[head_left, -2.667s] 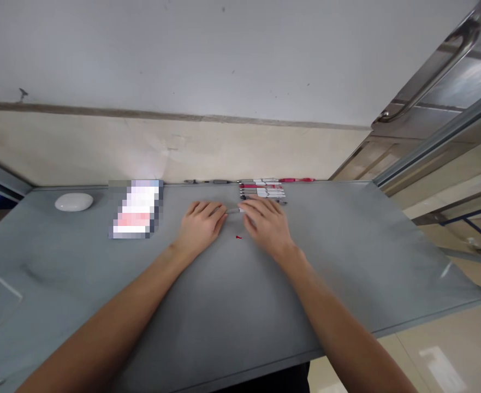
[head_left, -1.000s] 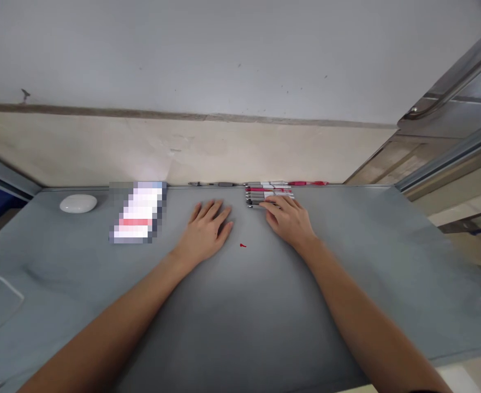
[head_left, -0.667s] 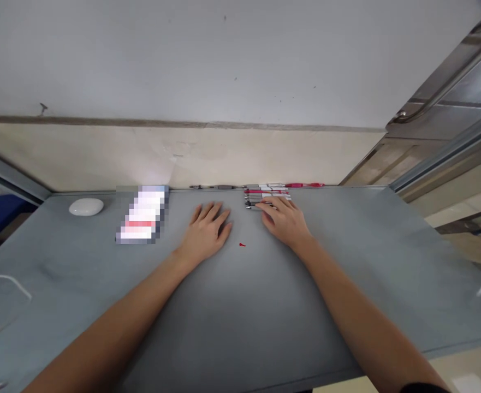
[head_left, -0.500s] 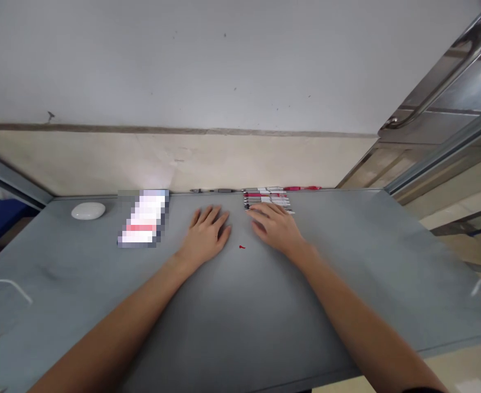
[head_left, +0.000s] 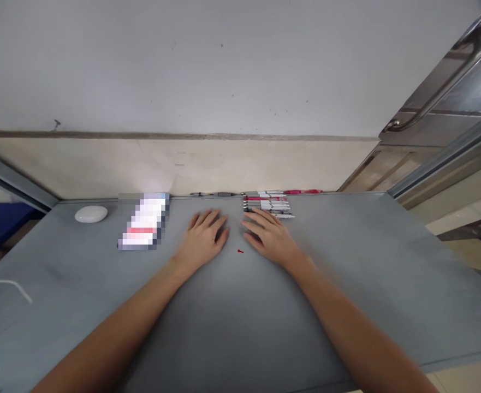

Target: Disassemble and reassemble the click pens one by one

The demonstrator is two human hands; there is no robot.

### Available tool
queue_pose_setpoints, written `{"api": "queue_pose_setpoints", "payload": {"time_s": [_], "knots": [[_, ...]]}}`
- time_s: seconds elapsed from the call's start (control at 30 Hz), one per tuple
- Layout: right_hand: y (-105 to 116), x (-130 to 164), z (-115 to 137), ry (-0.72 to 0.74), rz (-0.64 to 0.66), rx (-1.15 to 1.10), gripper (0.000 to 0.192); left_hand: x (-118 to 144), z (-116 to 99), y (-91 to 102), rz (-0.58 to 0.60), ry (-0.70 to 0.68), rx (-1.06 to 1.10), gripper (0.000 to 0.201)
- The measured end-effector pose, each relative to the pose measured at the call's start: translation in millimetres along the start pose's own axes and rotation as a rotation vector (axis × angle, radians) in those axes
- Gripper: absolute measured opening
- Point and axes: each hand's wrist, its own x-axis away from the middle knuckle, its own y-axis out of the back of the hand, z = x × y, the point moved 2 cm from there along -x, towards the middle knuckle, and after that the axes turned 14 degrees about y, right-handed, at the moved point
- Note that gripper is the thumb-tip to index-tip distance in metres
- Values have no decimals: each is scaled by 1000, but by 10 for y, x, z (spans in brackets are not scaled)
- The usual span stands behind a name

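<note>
On the desk (head_left: 240, 316), right hand (head_left: 273, 240) just loosened, leaving nearest pen (head_left: 287, 216) beside the others (head_left: 275, 206), fingers (head_left: 254, 219) spread, seemingly empty like left hand (head_left: 201, 242).

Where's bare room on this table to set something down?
Bare: the tabletop right of the right forearm, and the stretch between the forearms, nearer than the red scrap. It's crowded at the back: the right hand partly covers the pens, and the pixelated item and white oval object sit back left.
</note>
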Motion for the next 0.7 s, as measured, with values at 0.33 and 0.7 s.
{"api": "queue_pose_setpoints", "payload": {"time_s": [0.33, 0.7], "knots": [[3, -28, -24, -36, -83, -2, 32, -549, -24, 28, -60, -139, -73, 29], [-55, -151, -75, -42, -134, 63, 31, -818, 234, -195, -115, -183, -229, 27]]}}
